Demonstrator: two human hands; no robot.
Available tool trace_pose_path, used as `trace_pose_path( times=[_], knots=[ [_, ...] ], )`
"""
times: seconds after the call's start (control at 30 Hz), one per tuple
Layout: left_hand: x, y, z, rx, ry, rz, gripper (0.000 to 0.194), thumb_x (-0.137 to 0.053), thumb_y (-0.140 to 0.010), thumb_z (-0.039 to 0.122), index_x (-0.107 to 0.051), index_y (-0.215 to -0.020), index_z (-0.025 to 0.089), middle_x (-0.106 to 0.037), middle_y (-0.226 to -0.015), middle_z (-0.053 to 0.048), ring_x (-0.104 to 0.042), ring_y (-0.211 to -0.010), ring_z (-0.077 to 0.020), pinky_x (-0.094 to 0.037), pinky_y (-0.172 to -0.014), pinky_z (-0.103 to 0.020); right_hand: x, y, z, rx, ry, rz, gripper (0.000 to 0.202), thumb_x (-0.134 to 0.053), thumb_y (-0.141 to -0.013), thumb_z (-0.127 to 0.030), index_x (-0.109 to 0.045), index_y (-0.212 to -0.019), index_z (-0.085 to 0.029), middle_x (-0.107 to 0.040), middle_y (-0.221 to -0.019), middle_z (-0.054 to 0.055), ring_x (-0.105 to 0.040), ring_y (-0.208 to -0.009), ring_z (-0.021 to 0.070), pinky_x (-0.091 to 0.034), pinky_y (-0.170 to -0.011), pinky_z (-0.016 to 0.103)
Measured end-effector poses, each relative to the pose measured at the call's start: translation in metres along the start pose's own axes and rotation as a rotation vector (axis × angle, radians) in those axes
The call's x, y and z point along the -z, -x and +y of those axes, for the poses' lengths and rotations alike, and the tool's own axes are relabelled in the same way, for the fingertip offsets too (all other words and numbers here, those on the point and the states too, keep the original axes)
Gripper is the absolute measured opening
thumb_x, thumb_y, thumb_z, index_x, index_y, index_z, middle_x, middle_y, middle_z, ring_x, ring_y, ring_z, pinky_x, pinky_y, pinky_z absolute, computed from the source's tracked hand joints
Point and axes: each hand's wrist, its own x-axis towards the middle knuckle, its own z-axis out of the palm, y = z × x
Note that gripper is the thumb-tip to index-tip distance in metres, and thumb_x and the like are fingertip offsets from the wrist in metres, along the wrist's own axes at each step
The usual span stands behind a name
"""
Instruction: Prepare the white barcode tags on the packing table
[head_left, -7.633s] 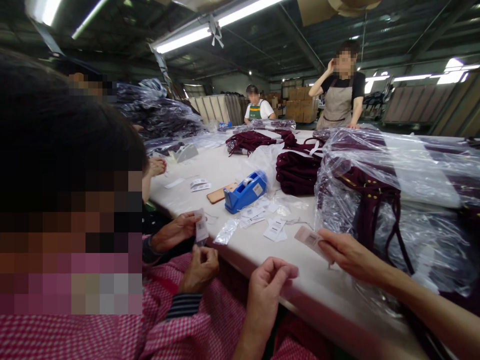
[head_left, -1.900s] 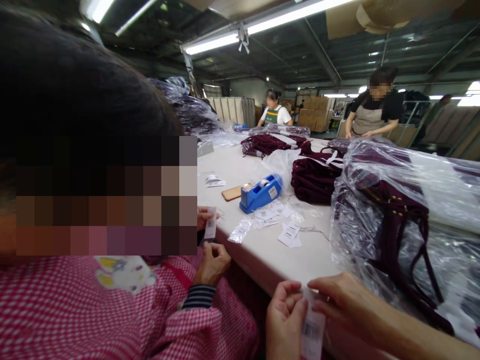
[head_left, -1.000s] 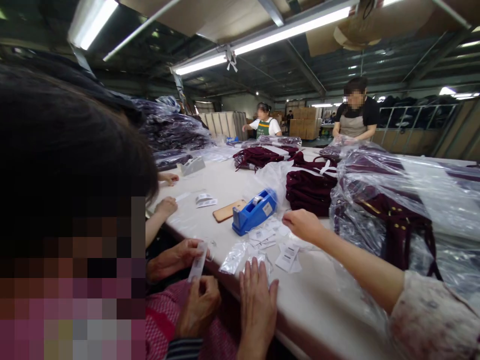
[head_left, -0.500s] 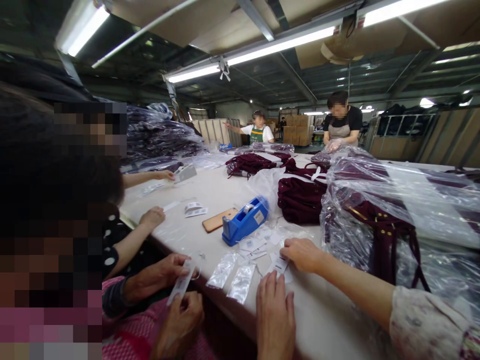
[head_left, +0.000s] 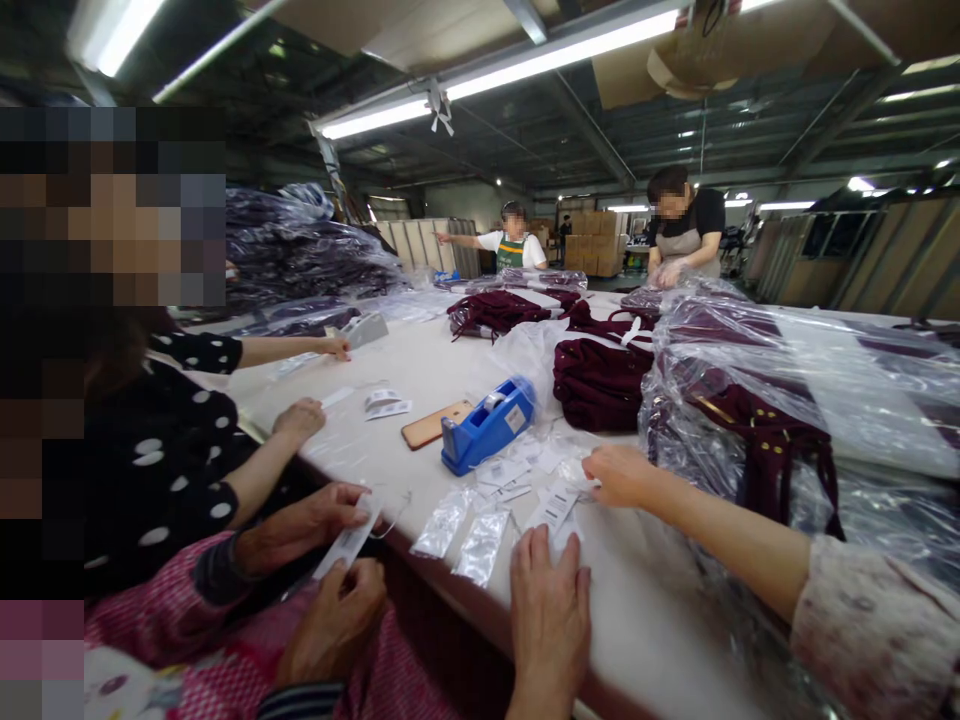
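Tag pick-up stage. The right hand (head_left: 619, 475) is extended over the paper tags (head_left: 553, 507) scattered beside the blue tape dispenser (head_left: 486, 425); its grip is hidden. The left hand (head_left: 550, 615) lies flat, empty, on the surface (head_left: 645, 620). One tag must next be pinched free.
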Motion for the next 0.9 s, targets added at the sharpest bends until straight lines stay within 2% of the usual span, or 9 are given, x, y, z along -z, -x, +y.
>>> trace_pose_path(
  times=[0.1,0.17,0.3,0.37,0.57,0.7,0.77,0.9],
  knots=[
    [-0.005,0.002,-0.004,-0.011,-0.012,0.039,0.031,-0.053,-0.088,0.028,-0.066,-0.117,0.025,-0.049,-0.131,-0.013,-0.038,-0.128,-0.0341,-0.035,-0.108,-0.053,-0.001,0.002,-0.008,0.015,0.002,0.036,0.024,-0.054,-0.088,-0.025,-0.064,-0.105,-0.012,-0.065,-0.105,0.016,-0.064,-0.092,0.0263,-0.049,-0.076,0.038],
    [-0.006,0.003,-0.005,-0.022,-0.013,0.056,0.032,-0.053,-0.088,0.029,-0.066,-0.117,0.025,-0.046,-0.135,-0.013,-0.035,-0.132,-0.0356,-0.034,-0.108,-0.054,0.001,0.000,-0.015,0.086,-0.012,0.065,0.027,-0.049,-0.088,-0.020,-0.063,-0.110,-0.014,-0.063,-0.111,0.016,-0.063,-0.097,0.0273,-0.048,-0.077,0.036],
    [-0.008,0.005,-0.006,-0.021,-0.006,0.087,0.031,-0.055,-0.087,0.031,-0.067,-0.115,0.026,-0.044,-0.140,-0.013,-0.031,-0.135,-0.0375,-0.031,-0.109,-0.058,0.004,-0.012,-0.024,0.328,-0.049,0.027,0.030,-0.051,-0.087,-0.020,-0.063,-0.113,-0.028,-0.064,-0.115,0.005,-0.060,-0.105,0.0222,-0.045,-0.080,0.030],
    [-0.011,0.005,-0.005,-0.012,0.000,0.109,0.030,-0.056,-0.086,0.030,-0.067,-0.114,0.026,-0.043,-0.140,-0.013,-0.030,-0.136,-0.0376,-0.029,-0.110,-0.059,0.005,-0.020,-0.026,0.393,-0.052,-0.021,0.030,-0.057,-0.083,-0.021,-0.064,-0.110,-0.030,-0.066,-0.112,0.003,-0.061,-0.102,0.0213,-0.044,-0.076,0.027],
    [-0.018,0.005,-0.004,0.017,0.005,0.206,0.029,-0.063,-0.080,0.027,-0.070,-0.109,0.028,-0.045,-0.140,-0.012,-0.028,-0.137,-0.0387,-0.026,-0.110,-0.061,0.008,-0.050,-0.031,0.415,-0.024,-0.160,0.044,-0.075,-0.067,-0.031,-0.064,-0.110,-0.024,-0.068,-0.108,0.006,-0.063,-0.095,0.0234,-0.043,-0.068,0.026],
    [-0.008,0.006,0.001,0.008,0.002,0.167,0.032,-0.060,-0.083,0.025,-0.067,-0.114,0.028,-0.042,-0.143,-0.012,-0.025,-0.139,-0.0379,-0.027,-0.109,-0.062,0.012,-0.063,-0.033,0.401,0.003,-0.271,0.045,-0.080,-0.060,-0.034,-0.067,-0.101,-0.021,-0.071,-0.096,0.004,-0.065,-0.086,0.0230,-0.042,-0.064,0.026],
    [-0.003,0.007,0.003,0.011,0.000,0.143,0.032,-0.059,-0.085,0.025,-0.066,-0.116,0.027,-0.041,-0.144,-0.013,-0.024,-0.140,-0.0373,-0.027,-0.110,-0.061,0.013,-0.065,-0.034,0.389,0.013,-0.286,0.046,-0.080,-0.058,-0.037,-0.067,-0.099,-0.020,-0.071,-0.095,0.004,-0.065,-0.085,0.0232,-0.042,-0.064,0.026],
    [-0.001,0.007,0.005,0.028,0.026,0.158,0.031,-0.064,-0.083,0.030,-0.067,-0.113,0.028,-0.041,-0.145,-0.013,-0.025,-0.140,-0.0373,-0.026,-0.110,-0.061,0.011,-0.060,-0.035,0.372,0.031,-0.236,0.048,-0.079,-0.060,-0.038,-0.063,-0.102,-0.021,-0.070,-0.103,0.006,-0.064,-0.092,0.0244,-0.042,-0.070,0.028]
  ],
)
